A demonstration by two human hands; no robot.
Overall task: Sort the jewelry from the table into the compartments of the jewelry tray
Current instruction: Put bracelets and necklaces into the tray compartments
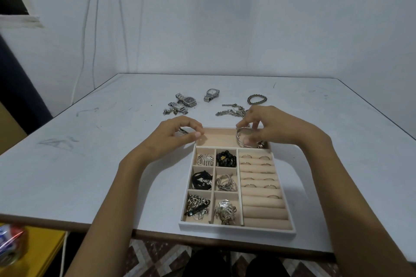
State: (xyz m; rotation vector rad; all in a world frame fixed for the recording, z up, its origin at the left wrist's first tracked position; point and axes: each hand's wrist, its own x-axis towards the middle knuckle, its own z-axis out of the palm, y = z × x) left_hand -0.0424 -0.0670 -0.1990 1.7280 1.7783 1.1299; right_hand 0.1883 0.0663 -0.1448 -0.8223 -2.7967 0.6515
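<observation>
"Since the six small compartments (212, 183) at the near left of the jewelry tray (236, 228) are filled and rings (246, 156) are seated in the ring rolls (262, 206) on the right, where is room still to be found?"

"The long compartment (219, 138) along the far edge is judged the likely place. Its floor is mostly bare, which is probably why bulkier pieces are taken there."

"What is held over it?"

"A silver bangle (242, 141) is pinched by the right hand (267, 126), with the thumb below and fingertips above, at the right end of that compartment. It is held tilted, and whether its lower edge is touching the floor cannot be told."

"And the left hand (177, 134)?"

"It is curled at the tray's far left corner, and a small metal piece (183, 131) is nipped between thumb and fingers. What the piece is cannot be made out, though it seems to be kept ready for the same compartment."

"What is seen farther off?"

"On the table (90, 164), a chain (231, 111) is lying just beyond the right hand. A cluster of watches (183, 102) is lying to the left, with a single watch (211, 94) farther back and a beaded bracelet (257, 99) to the right. None of these is sorted yet."
</observation>
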